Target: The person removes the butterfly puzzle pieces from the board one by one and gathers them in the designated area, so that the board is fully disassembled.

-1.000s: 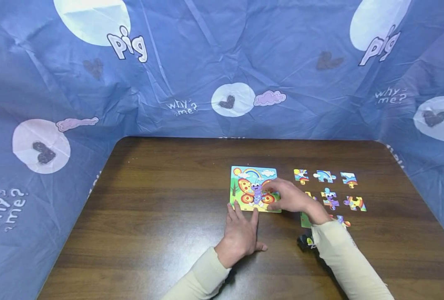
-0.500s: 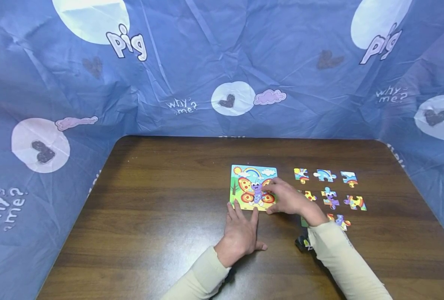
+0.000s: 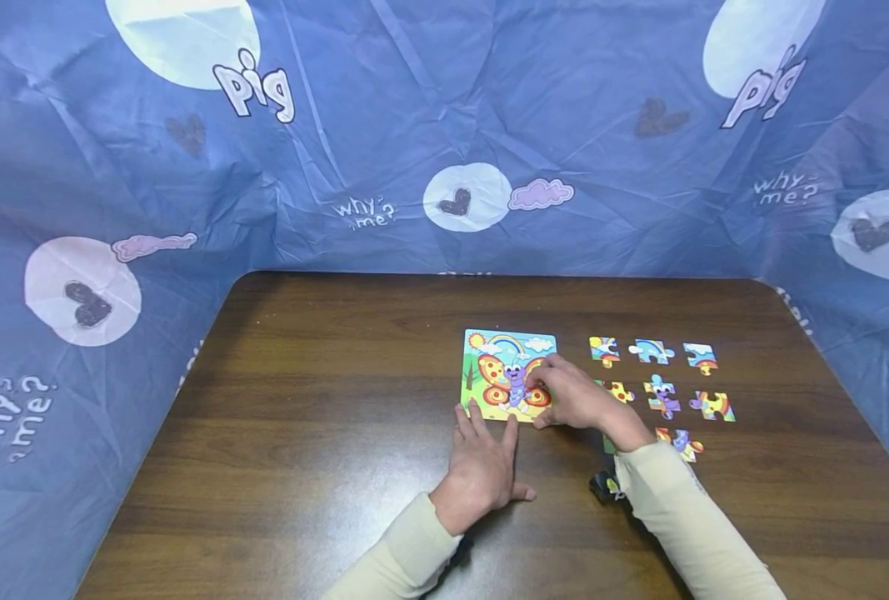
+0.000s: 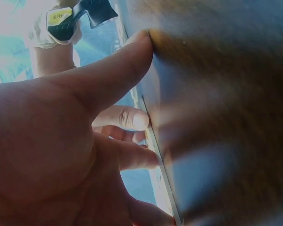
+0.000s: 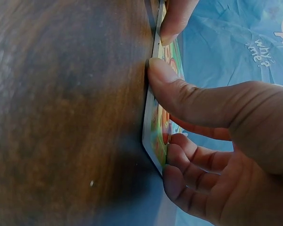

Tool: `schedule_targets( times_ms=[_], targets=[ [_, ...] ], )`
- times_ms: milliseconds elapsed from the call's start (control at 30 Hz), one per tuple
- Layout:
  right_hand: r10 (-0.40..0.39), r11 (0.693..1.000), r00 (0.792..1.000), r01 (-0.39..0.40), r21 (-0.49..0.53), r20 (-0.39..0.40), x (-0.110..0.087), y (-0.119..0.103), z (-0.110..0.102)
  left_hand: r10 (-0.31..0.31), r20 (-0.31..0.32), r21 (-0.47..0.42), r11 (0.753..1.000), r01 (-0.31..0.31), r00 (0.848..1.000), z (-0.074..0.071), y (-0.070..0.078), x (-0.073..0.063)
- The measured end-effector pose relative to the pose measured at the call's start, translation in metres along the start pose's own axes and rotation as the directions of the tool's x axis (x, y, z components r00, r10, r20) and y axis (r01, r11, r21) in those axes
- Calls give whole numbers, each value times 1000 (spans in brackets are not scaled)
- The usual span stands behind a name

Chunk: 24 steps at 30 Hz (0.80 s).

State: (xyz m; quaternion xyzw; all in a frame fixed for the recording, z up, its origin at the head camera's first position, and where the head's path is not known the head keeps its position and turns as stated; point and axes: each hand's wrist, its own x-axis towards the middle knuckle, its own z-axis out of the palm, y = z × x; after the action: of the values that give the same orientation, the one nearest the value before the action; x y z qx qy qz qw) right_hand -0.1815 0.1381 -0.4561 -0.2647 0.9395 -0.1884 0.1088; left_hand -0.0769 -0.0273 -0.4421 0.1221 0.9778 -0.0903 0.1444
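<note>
A square puzzle board (image 3: pixel 515 348) with a printed butterfly, sun and rainbow lies flat on the wooden table. My left hand (image 3: pixel 481 467) spreads its fingers straight, their tips touching the board's near edge; the thumb points out to the right along the table. At the lower right corner, my right hand (image 3: pixel 581 396) holds the board. In the right wrist view its thumb (image 5: pixel 167 80) presses the near edge of the board (image 5: pixel 154 122), and curled fingers (image 5: pixel 174 181) sit along the right side. That corner is hidden by the hand in the head view.
Several loose jigsaw pieces (image 3: pixel 661 397) with matching artwork lie in rows right of the board, some partly behind the right wrist. A black wrist device (image 3: pixel 604 487) hangs below the right cuff. Blue printed cloth (image 3: pixel 384 125) walls the table's far side and both flanks.
My right hand and forearm have shifted slightly left, the thumb dropping toward the board's near edge, uncovering more of the loose pieces. The left hand stays in place.
</note>
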Motion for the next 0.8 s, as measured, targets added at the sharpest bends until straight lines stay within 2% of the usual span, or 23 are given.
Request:
schedule_targets(
  times_ms=[367,600,800],
  targets=[
    [21,1000,1000,-20,20,-19,1,-1,0,3,-6,28,1000,-3,1000,0,0,0],
    [-10,1000,998,9,-14,-59,-4,-1,1,-1,8,15,1000,1,1000,0,0,1],
    [-30,999,997,31,16,-76,-11,2,-4,1,13,18,1000,-1,1000,0,-1,1]
  ],
)
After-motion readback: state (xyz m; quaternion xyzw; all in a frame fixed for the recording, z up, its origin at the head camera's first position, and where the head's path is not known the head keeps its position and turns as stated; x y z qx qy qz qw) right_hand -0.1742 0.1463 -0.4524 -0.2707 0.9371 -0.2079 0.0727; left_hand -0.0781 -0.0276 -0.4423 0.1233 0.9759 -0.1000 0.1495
